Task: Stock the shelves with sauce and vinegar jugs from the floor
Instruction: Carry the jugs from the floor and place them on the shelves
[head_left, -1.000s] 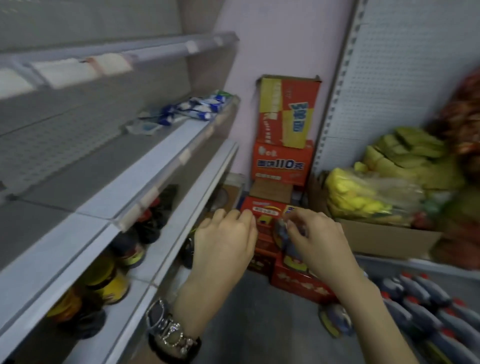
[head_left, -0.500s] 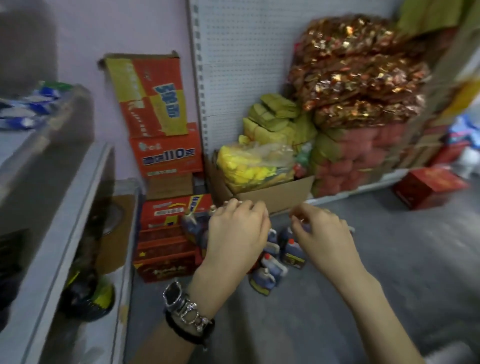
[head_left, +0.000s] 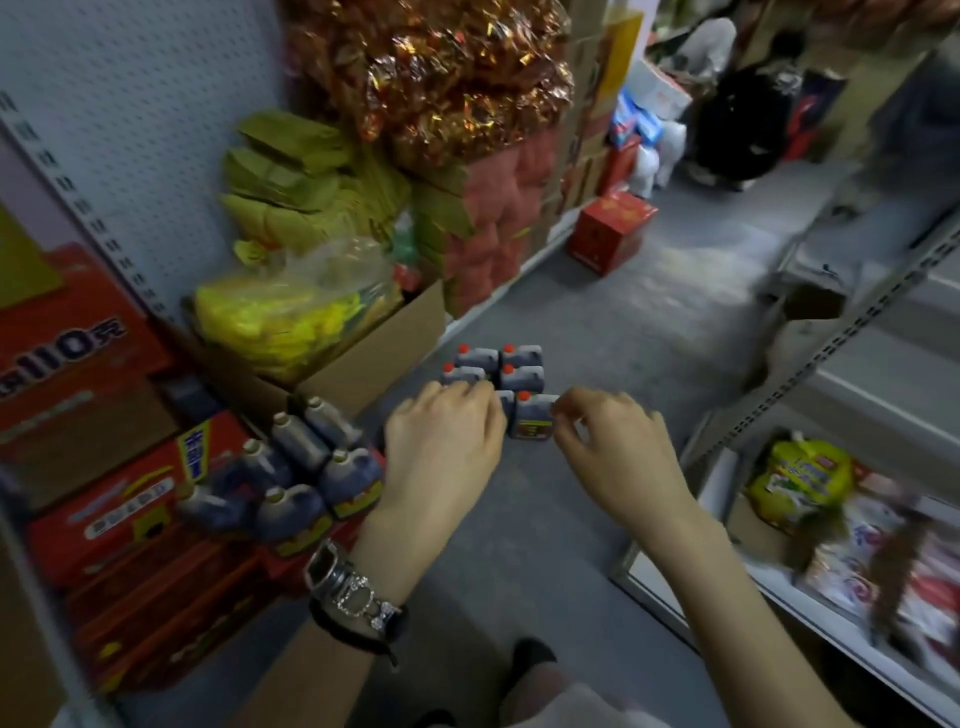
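Several dark jugs with red caps (head_left: 497, 370) stand in a tight block on the grey floor, ahead of me and below my hands. A second cluster of dark jugs with pale caps (head_left: 304, 470) lies on the red cartons at the left. My left hand (head_left: 445, 451), a watch on its wrist, hovers with its fingers curled down and nothing visible in it. My right hand (head_left: 609, 444) hovers beside it, thumb and forefinger close together, empty. Between the two hands shows the nearest red-capped jug (head_left: 531, 422), lower down on the floor.
Stacked red cartons (head_left: 104, 415) fill the left side. A cardboard box of yellow packets (head_left: 374, 358) stands behind the jugs, below piles of bagged goods. A red box (head_left: 609, 231) sits on the aisle floor. A low shelf with snack bags (head_left: 802, 483) runs along the right. A person (head_left: 743, 119) crouches far back.
My view has swung right, from the shelf with its stocked jugs to the aisle floor. Both hands stayed together in front of me and now hang over the jugs on the floor.
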